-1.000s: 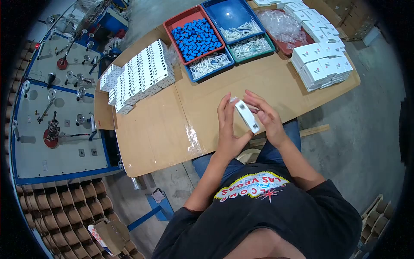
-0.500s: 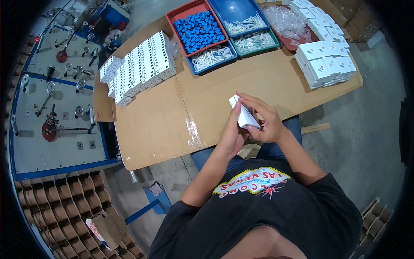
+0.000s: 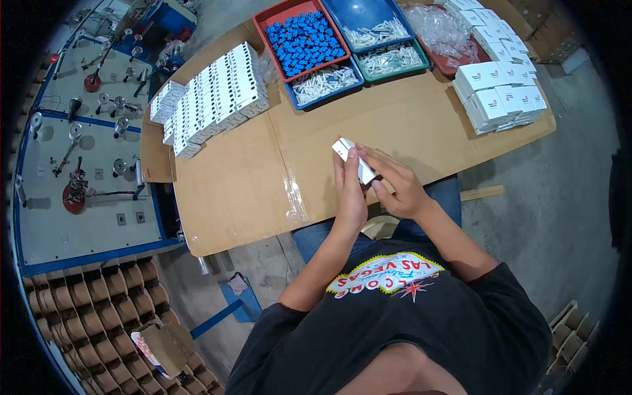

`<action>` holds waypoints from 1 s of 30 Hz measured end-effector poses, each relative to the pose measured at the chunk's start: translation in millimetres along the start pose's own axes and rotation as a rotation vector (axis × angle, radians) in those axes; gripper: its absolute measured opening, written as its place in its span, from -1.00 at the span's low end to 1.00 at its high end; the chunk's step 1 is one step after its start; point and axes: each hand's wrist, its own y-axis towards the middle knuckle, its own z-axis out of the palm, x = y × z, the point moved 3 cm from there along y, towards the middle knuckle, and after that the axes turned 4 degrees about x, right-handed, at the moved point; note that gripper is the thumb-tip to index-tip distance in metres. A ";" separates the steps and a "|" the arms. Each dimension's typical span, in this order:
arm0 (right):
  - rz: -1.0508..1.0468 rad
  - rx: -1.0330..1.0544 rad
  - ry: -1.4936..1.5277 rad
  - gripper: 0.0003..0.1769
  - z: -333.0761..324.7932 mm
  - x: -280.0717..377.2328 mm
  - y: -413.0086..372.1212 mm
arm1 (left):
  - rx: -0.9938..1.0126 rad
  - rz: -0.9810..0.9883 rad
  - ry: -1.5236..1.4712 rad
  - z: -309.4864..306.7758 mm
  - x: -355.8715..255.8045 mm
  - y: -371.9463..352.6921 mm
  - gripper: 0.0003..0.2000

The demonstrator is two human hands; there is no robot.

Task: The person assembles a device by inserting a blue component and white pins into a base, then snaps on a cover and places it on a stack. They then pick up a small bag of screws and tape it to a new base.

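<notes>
A small white box is held between my two hands, above the near edge of the cardboard-covered table. My left hand is closed along the box's left side, with the thumb lying on its face. On the other side, my right hand grips the box with its fingers bent over the top and the thumb near the lower end. The box is tilted, its upper end pointing up and left. Fingers cover part of it, so its lower side is hidden.
Rows of white boxes stand at the table's left. At the back are a red tray of blue parts and blue and green trays of white pieces. Stacked white boxes and clear plastic bags lie at the right.
Both hands have moved slightly left with the white box. The box has turned, so its dotted upper end now shows. My right hand's fingers have straightened somewhat along it.
</notes>
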 end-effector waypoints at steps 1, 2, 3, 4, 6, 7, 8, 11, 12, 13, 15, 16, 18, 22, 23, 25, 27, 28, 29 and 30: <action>0.048 0.020 0.094 -0.45 -3.2 1.0 1.3 | 0.000 0.079 0.014 -1.6 -3.1 0.0 -0.37; 0.097 0.040 0.187 -0.46 -4.9 0.7 1.8 | 0.000 0.159 0.028 -3.2 -6.1 0.4 -0.31; 0.098 0.040 0.187 -0.46 -4.0 -1.1 0.6 | 0.001 0.158 0.028 -7.2 -5.7 2.3 -0.31; 0.202 0.019 0.365 -0.47 -1.4 -7.6 -1.7 | 0.064 0.265 0.149 -10.2 -8.5 4.5 -0.21; 0.307 -0.002 0.544 -0.48 -0.3 -9.9 -2.3 | 0.133 0.418 0.351 -9.5 -17.9 2.7 0.00; 0.378 0.000 0.631 -0.48 -1.6 -6.9 -0.3 | 0.134 0.416 0.351 -12.9 -19.3 4.5 0.00; 0.449 0.003 0.717 -0.48 -2.1 -5.2 0.6 | 0.196 0.528 0.534 -14.0 -21.9 5.9 0.03; 0.417 0.030 0.703 -0.47 -3.4 -3.1 3.5 | 0.238 0.608 0.635 -15.0 -22.1 4.0 0.07; 0.416 0.032 0.703 -0.47 -3.6 -3.7 3.0 | 0.247 0.605 0.636 -17.2 -21.9 5.1 0.06; 0.398 0.033 0.673 -0.47 -4.3 -4.5 1.8 | 0.256 0.602 0.638 -19.3 -21.7 5.7 0.05; 0.380 0.033 0.643 -0.47 -2.4 -6.8 1.0 | 0.285 0.566 0.616 -22.1 -20.8 6.1 0.06; 0.275 -0.017 0.514 -0.47 -2.6 -6.6 2.7 | 0.313 0.528 0.593 -23.4 -19.3 5.9 0.08; 0.171 -0.064 0.386 -0.48 -1.3 -2.7 0.9 | 0.324 0.542 0.594 -26.0 -17.9 5.9 0.08; 0.259 -0.077 0.307 -0.50 6.6 -0.4 -6.8 | 0.349 0.550 0.566 -28.9 -10.8 7.1 0.09; 0.222 -0.106 0.267 -0.50 6.8 0.2 -6.5 | 0.350 0.549 0.567 -28.6 -9.2 6.3 0.09; 0.235 -0.085 0.250 -0.51 5.6 -0.1 -4.1 | 0.307 0.545 0.506 -28.0 -8.3 4.5 0.00; 0.247 -0.060 0.234 -0.52 3.2 -5.6 0.9 | 0.275 0.459 0.402 -27.4 -8.5 4.6 -0.10; 0.213 -0.037 0.251 -0.53 0.9 -10.7 5.1 | 0.244 0.372 0.299 -28.7 -6.9 5.2 -0.19; 0.178 -0.015 0.269 -0.54 -0.5 -13.3 6.8 | 0.242 0.371 0.299 -31.4 -7.1 6.3 -0.19; 0.226 0.022 0.361 -0.53 -1.5 -14.6 6.4 | 0.221 0.238 0.133 -35.0 -7.5 9.7 -0.33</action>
